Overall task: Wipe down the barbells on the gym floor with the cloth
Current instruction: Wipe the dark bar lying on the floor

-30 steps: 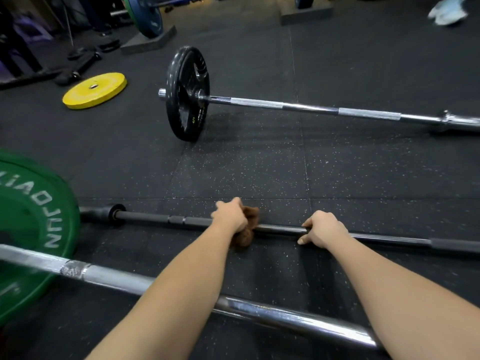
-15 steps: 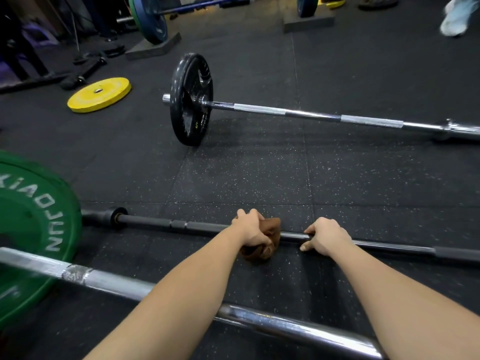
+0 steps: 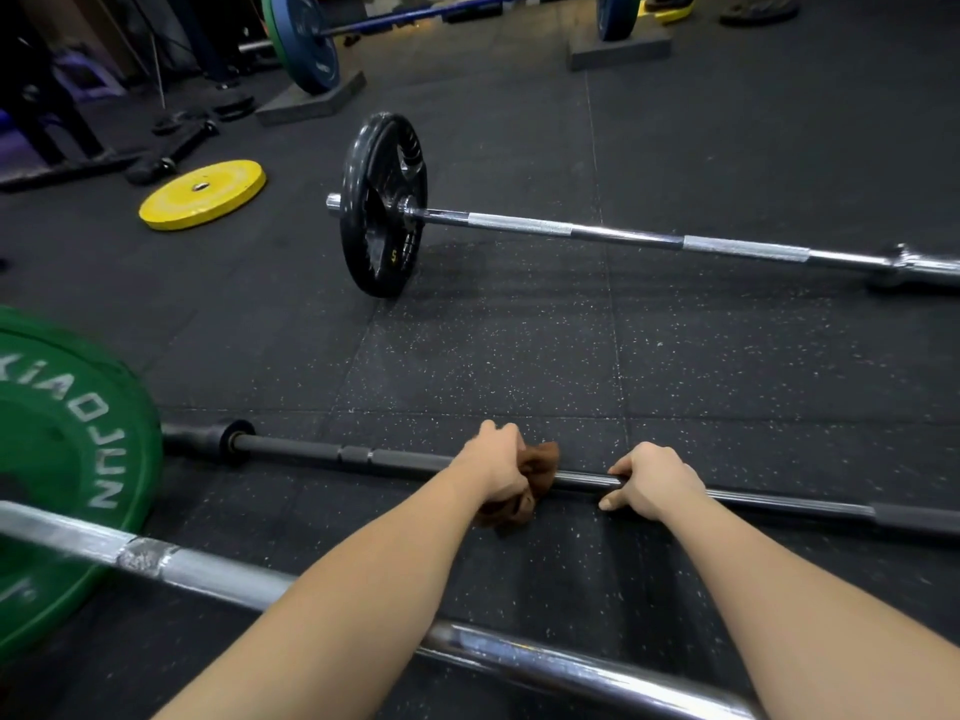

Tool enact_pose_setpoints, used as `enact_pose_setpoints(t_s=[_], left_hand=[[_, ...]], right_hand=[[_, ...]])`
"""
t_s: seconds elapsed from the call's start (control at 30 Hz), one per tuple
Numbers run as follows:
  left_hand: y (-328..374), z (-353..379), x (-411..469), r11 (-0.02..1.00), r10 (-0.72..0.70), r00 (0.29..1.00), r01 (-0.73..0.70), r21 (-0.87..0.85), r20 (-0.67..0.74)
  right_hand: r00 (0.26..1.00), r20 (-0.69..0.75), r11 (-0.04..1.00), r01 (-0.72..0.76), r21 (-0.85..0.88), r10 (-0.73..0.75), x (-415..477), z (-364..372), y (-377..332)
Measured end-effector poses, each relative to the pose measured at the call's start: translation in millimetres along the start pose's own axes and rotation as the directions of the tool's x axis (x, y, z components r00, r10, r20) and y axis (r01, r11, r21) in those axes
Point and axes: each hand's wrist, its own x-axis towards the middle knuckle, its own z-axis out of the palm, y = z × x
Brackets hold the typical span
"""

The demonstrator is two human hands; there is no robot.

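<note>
Now the black barbell (image 3: pixel 363 456) lies on the gym floor (image 3: pixel 493 356), with the brown cloth (image 3: pixel 543 462) bunched on its shaft. Your left hand (image 3: pixel 493 470) curls its fingers round the cloth; your right hand (image 3: pixel 654 480) grips the bar just beside. Loosen that grip and the bar may roll.

1 wide-angle camera sat on the person's head and faced forward and down, along both forearms, at the gym floor (image 3: pixel 493 356). It looked from close above the left hand (image 3: pixel 493 472) and right hand (image 3: pixel 657 480) on the black barbell (image 3: pixel 337 454). The chrome barbell (image 3: pixel 208 569) crossed nearest, under the arms. The blue barbell (image 3: pixel 441 13) at the floor's far edge appeared small and curved.
</note>
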Motion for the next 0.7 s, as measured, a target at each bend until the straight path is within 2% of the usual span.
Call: enact_pose_setpoints(t_s=[0.1, 0.33, 0.47, 0.6, 0.7], left_hand=[[-2.3, 1.0, 2.5, 1.000, -0.017, 1.000, 0.017, -0.004, -0.024], [-47.4, -23.2, 3.4, 0.960, -0.273, 0.959, 0.266, -0.087, -0.079], [-31.2, -18.6, 0.0, 0.978, -0.207, 0.976, 0.207, -0.017, -0.062], [-15.1, -9.8, -1.6, 0.994, -0.101, 0.995, 0.101, -0.031, 0.000], [-20.4, -11.1, -1.3, 0.990, -0.140, 0.990, 0.139, -0.028, -0.029]], right_hand=[[1.000, -0.002, 1.000, 0.004, 0.002, -0.004, -0.1, 0.0, 0.2], [1.000, -0.003, 1.000, 0.007, -0.004, -0.007, -2.0, -0.3, -0.3], [1.000, -0.005, 1.000, 0.005, -0.003, -0.005, -3.3, -2.1, -1.9], [1.000, 0.001, 1.000, -0.002, 0.002, 0.002, -6.1, -3.8, -3.2], [1.000, 0.004, 1.000, -0.005, 0.002, 0.005, -8.8, -4.4, -4.6]])
